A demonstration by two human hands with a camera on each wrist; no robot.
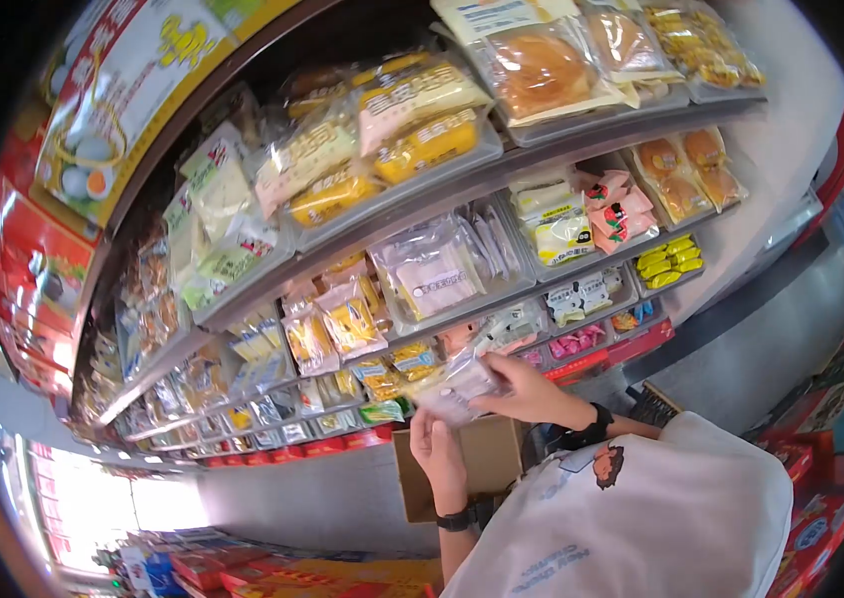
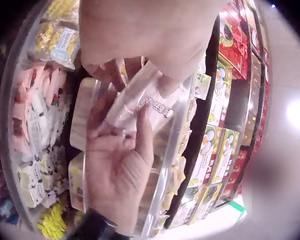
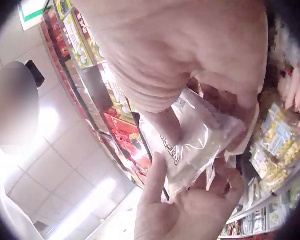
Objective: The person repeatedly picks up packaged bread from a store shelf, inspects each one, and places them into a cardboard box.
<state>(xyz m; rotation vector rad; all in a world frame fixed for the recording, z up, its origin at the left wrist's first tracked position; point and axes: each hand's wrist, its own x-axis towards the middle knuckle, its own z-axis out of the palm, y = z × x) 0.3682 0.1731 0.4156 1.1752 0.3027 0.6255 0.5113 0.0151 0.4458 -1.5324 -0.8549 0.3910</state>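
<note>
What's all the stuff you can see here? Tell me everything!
clear packet: one, see-through, held in both hands
shelves: several tiers, grey, straight ahead
bread packets: a few, golden brown, top shelf
yellow packets: several, yellow, upper shelves
pink packets: a few, pink, middle shelf
cardboard box: one, brown, under the hands
red boxes: many, red, far left
shirt: one, white, bottom right
wristbands: two, black, one per wrist
left grip: one, bare, holding the packet
right grip: one, bare, pinching the packet
</note>
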